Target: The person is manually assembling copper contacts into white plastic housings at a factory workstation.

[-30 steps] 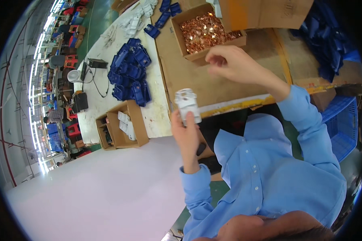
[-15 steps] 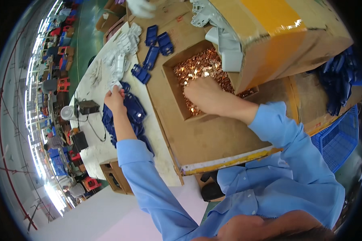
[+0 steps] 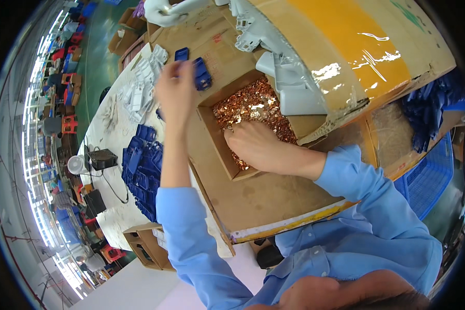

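My right hand (image 3: 256,147) is in a shallow cardboard box (image 3: 221,150) of small, shiny copper-coloured metal pieces (image 3: 248,101). Its fingers are curled down against the pieces; whatever they hold is hidden. Smeared by motion, my left hand (image 3: 175,93) is raised over the boundary between the white table and the cardboard sheet, and its fingers cannot be read. Just beyond it lie dark blue plastic housings (image 3: 202,75). A larger heap of blue housings (image 3: 142,170) is left of my left forearm, and pale grey housings (image 3: 139,90) lie farther back.
A big taped carton (image 3: 356,46) with light grey plastic parts (image 3: 299,93) at its opening stands on the right. Another person's white-gloved hand (image 3: 165,13) is at the far edge. A small black fan-like device (image 3: 102,159) with cables sits left. A blue crate (image 3: 429,178) stands lower right.
My left hand has moved from the grey parts beside the blue heap, up and to the right. My right hand stays in the copper-coloured pieces. The gloved hand has come farther into view.
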Demonstrator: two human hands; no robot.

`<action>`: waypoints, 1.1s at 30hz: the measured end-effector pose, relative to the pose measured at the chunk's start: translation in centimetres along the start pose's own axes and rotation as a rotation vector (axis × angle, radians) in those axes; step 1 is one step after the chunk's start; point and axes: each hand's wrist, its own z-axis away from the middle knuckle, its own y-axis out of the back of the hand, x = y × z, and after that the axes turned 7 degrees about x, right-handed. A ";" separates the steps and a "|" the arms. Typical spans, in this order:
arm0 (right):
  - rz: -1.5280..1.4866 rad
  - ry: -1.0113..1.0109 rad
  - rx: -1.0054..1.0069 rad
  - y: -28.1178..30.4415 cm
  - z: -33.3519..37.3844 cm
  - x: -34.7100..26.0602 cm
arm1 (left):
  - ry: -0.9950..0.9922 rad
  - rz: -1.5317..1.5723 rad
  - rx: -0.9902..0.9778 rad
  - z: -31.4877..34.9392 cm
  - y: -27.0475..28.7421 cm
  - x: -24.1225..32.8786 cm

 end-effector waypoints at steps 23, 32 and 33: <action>-0.581 -0.067 0.074 5.4 2.5 -4.6 | 0.252 0.274 0.499 13.7 22.5 11.8; -0.898 -0.239 -0.227 10.3 11.8 -11.2 | 0.512 0.908 0.348 27.5 21.1 14.5; -0.976 -0.244 -0.229 10.7 13.2 -11.5 | 0.542 0.953 0.232 29.8 18.8 13.5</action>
